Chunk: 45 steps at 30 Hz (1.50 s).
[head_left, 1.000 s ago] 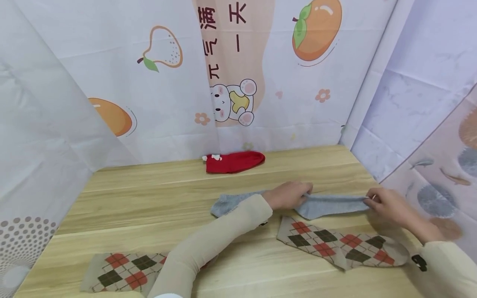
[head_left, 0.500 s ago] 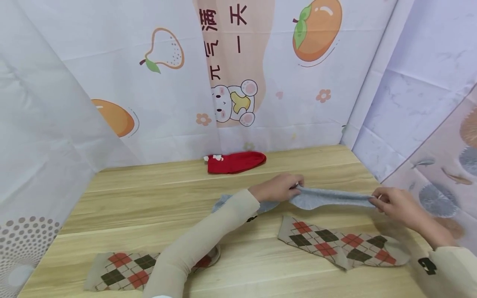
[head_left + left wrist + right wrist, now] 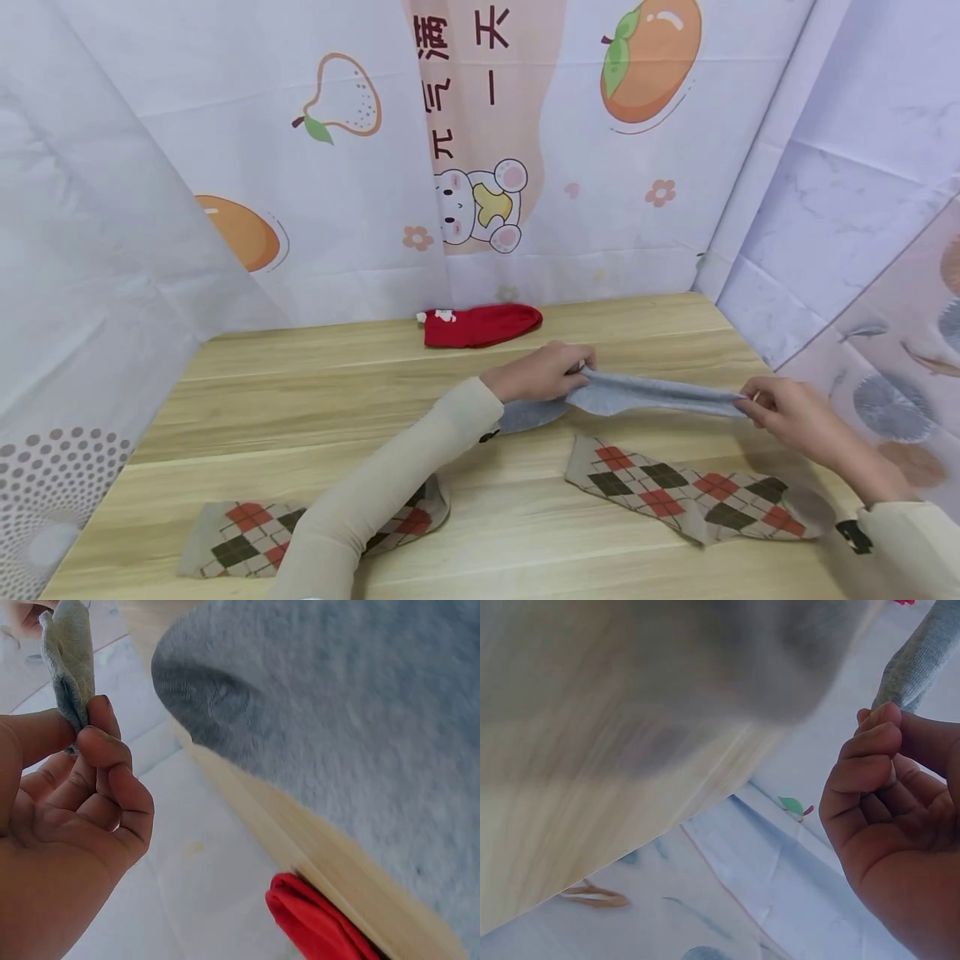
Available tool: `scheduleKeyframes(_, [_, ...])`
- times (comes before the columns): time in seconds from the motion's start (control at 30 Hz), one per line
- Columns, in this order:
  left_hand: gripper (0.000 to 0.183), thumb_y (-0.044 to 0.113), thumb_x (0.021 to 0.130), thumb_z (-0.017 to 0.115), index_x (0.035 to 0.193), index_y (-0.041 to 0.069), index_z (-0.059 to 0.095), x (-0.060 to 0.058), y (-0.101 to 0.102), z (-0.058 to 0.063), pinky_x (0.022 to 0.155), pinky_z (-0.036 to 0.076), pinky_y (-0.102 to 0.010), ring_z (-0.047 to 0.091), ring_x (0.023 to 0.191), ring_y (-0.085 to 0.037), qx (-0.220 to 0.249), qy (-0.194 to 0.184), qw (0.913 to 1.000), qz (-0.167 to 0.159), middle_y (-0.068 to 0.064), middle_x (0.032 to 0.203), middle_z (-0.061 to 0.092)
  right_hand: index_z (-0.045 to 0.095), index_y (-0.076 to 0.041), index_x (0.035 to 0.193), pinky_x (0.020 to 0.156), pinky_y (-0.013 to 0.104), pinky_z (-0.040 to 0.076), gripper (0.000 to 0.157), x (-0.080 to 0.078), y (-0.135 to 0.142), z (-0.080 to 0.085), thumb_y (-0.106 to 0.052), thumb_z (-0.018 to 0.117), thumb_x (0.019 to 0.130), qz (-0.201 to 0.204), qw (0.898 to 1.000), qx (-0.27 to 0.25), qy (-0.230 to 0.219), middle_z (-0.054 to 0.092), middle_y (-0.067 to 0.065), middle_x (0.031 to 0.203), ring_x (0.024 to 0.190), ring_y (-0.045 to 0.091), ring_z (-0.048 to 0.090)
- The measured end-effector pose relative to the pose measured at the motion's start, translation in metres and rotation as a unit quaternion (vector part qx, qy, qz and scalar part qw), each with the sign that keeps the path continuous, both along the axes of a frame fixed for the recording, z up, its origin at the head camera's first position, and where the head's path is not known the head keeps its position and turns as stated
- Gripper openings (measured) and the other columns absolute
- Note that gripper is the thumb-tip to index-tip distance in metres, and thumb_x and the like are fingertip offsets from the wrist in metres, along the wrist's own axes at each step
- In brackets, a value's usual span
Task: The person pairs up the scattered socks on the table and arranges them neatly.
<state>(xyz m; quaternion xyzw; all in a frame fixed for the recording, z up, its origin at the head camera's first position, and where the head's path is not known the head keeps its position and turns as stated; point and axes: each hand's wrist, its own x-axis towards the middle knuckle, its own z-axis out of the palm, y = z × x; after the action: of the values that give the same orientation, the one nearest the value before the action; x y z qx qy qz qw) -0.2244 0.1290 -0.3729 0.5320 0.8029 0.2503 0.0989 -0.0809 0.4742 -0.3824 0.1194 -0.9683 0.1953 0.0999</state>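
A light grey-blue sock (image 3: 652,393) stretches sideways between my two hands over the table. At its left end, my left hand (image 3: 536,372) pinches the fabric between thumb and fingers, as the left wrist view shows with the bunched sock (image 3: 71,660). Its other end is pinched by my right hand (image 3: 783,414); in the right wrist view the sock (image 3: 915,667) rises from those fingertips. A second grey sock (image 3: 528,415) lies under my left hand, partly hidden by the sleeve; this grey sock (image 3: 337,712) fills much of the left wrist view.
One argyle sock (image 3: 697,492) lies at the front right of the wooden table (image 3: 300,425). Another argyle sock (image 3: 243,537) at the front left is partly covered by my left sleeve. A red sock (image 3: 480,325) lies at the back, by the printed curtain (image 3: 360,192).
The held sock has come up and shifted left with my left hand, pulling away from the second grey sock. My right hand keeps its pinch on the other end.
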Motion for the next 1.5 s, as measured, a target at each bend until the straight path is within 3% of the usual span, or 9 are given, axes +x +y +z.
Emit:
scheduleKeyframes(0.1, [0.014, 0.013, 0.101, 0.059, 0.114, 0.008, 0.061, 0.001, -0.009, 0.003, 0.061, 0.039, -0.017, 0.041, 0.058, -0.007, -0.003, -0.004, 1.0000, 0.005, 0.000, 0.066, 0.052, 0.059, -0.015, 0.076, 0.047, 0.024, 0.034, 0.021, -0.002, -0.008, 0.002, -0.004, 0.069, 0.091, 0.009, 1.000, -0.002, 0.005, 0.053, -0.012, 0.057, 0.051, -0.002, 0.041])
scheduleKeyframes(0.33, [0.012, 0.012, 0.100, 0.061, 0.111, 0.009, 0.060, 0.007, -0.028, 0.004, 0.067, 0.043, -0.015, 0.051, 0.071, -0.006, -0.017, 0.011, 0.9998, 0.001, 0.003, 0.092, 0.061, 0.060, -0.014, 0.077, 0.045, 0.024, 0.035, 0.020, -0.006, -0.026, 0.005, -0.001, 0.068, 0.091, 0.023, 1.000, -0.011, 0.007, 0.050, -0.011, 0.056, 0.049, -0.001, 0.040])
scheduleKeyframes(0.47, [0.011, 0.012, 0.099, 0.061, 0.110, 0.010, 0.061, 0.009, -0.043, 0.003, 0.069, 0.044, -0.016, 0.051, 0.075, -0.007, -0.017, 0.018, 0.9997, 0.005, 0.002, 0.096, 0.062, 0.061, -0.013, 0.078, 0.043, 0.024, 0.035, 0.020, -0.009, -0.037, 0.005, 0.001, 0.068, 0.090, 0.037, 0.999, -0.019, 0.007, 0.050, -0.011, 0.055, 0.048, -0.002, 0.039])
scheduleKeyframes(0.73, [0.010, 0.013, 0.099, 0.062, 0.108, 0.011, 0.060, 0.011, -0.076, 0.007, 0.063, 0.043, -0.017, 0.049, 0.063, -0.007, -0.011, 0.007, 0.9995, 0.030, 0.003, 0.080, 0.058, 0.061, -0.016, 0.078, 0.045, 0.022, 0.033, 0.021, -0.016, -0.063, 0.012, -0.001, 0.071, 0.089, 0.056, 0.997, 0.026, 0.044, 0.044, -0.018, 0.054, 0.047, -0.004, 0.034])
scheduleKeyframes(1.13, [0.012, 0.010, 0.097, 0.065, 0.107, 0.009, 0.061, 0.012, -0.119, 0.009, 0.062, 0.043, -0.019, 0.047, 0.061, -0.007, -0.012, 0.020, 0.9983, 0.054, 0.003, 0.072, 0.055, 0.066, -0.012, 0.084, 0.046, 0.023, 0.036, 0.013, -0.028, -0.100, 0.023, -0.001, 0.072, 0.089, 0.087, 0.995, 0.019, 0.031, 0.048, -0.018, 0.058, 0.049, -0.004, 0.038])
scheduleKeyframes(1.27, [0.011, 0.012, 0.097, 0.064, 0.107, 0.010, 0.061, 0.011, -0.134, 0.006, 0.061, 0.043, -0.019, 0.046, 0.060, -0.006, -0.014, 0.018, 0.9976, 0.065, 0.003, 0.070, 0.054, 0.065, -0.013, 0.084, 0.045, 0.023, 0.035, 0.013, -0.033, -0.113, 0.024, -0.002, 0.071, 0.090, 0.096, 0.995, 0.018, 0.017, 0.045, -0.017, 0.057, 0.049, -0.003, 0.036])
scheduleKeyframes(1.5, [0.011, 0.011, 0.097, 0.064, 0.108, 0.010, 0.061, 0.013, -0.162, 0.002, 0.065, 0.045, -0.021, 0.049, 0.067, -0.008, -0.017, 0.023, 0.9960, 0.085, 0.004, 0.080, 0.058, 0.065, -0.011, 0.087, 0.046, 0.024, 0.034, 0.009, -0.043, -0.140, 0.026, -0.005, 0.067, 0.094, 0.103, 0.994, 0.014, -0.037, 0.045, -0.012, 0.058, 0.049, 0.001, 0.036])
